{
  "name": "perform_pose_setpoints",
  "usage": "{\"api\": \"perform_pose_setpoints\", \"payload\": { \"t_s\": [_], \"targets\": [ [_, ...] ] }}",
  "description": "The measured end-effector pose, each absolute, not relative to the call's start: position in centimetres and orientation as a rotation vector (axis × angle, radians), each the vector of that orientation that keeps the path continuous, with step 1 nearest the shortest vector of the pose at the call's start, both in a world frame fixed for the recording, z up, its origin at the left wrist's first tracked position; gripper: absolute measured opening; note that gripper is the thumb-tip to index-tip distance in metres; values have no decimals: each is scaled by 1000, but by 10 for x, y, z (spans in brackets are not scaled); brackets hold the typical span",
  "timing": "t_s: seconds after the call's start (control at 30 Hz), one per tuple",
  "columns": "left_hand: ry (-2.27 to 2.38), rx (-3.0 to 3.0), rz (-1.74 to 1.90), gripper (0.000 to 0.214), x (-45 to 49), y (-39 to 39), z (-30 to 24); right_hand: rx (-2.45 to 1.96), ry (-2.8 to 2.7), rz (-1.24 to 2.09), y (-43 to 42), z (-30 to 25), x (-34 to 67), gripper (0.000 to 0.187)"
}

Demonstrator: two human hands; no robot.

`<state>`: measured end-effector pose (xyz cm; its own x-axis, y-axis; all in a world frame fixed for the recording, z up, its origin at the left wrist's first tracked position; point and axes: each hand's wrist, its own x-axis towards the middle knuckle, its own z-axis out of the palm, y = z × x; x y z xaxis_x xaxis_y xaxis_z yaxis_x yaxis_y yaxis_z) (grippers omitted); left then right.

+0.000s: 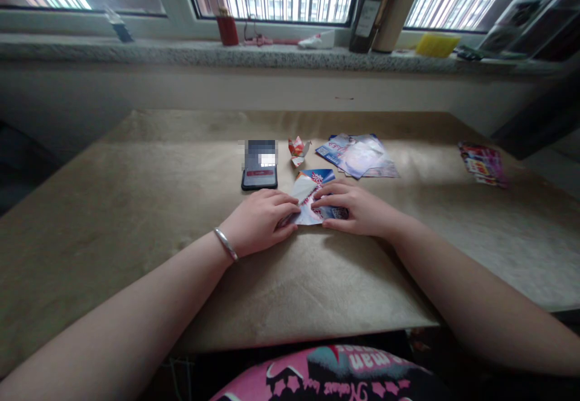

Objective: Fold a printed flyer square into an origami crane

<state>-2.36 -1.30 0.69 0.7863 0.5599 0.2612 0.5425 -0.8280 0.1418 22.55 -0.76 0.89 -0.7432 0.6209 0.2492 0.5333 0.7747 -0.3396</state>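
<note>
A printed sheet of paper (312,192), white with blue and red, lies partly folded on the tan table (136,208). My left hand (259,220), with a silver bracelet at the wrist, rests on its left edge with curled fingers pressing the paper. My right hand (351,208) lies on the right part of the sheet, fingers pressed down flat along a fold. Just beyond the sheet stands a small folded paper crane (298,149) in red and white.
A black phone (260,165) lies left of the crane. A loose pile of printed sheets (357,154) sits behind my right hand, and another leaflet (483,162) lies far right. The windowsill (272,57) holds a red cup, bottles and a yellow object.
</note>
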Motion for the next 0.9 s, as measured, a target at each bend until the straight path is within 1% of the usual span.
{"api": "perform_pose_setpoints", "payload": {
  "t_s": [0.13,0.3,0.43,0.67,0.9],
  "targets": [
    [889,2930,441,27,-24,-12,8,-864,-2642,357,-8,10,226,40],
    [902,2914,425,30,-25,-11,6,-840,-2667,411,-8,9,227,33],
    [898,2909,439,29,-26,-10,4,-828,-2660,424,-9,11,227,35],
    [875,2927,472,22,-26,-10,3,-889,-2629,433,-10,16,229,25],
    [856,2969,493,26,-24,-10,3,-923,-2663,476,-8,20,234,19]
  ]
}}
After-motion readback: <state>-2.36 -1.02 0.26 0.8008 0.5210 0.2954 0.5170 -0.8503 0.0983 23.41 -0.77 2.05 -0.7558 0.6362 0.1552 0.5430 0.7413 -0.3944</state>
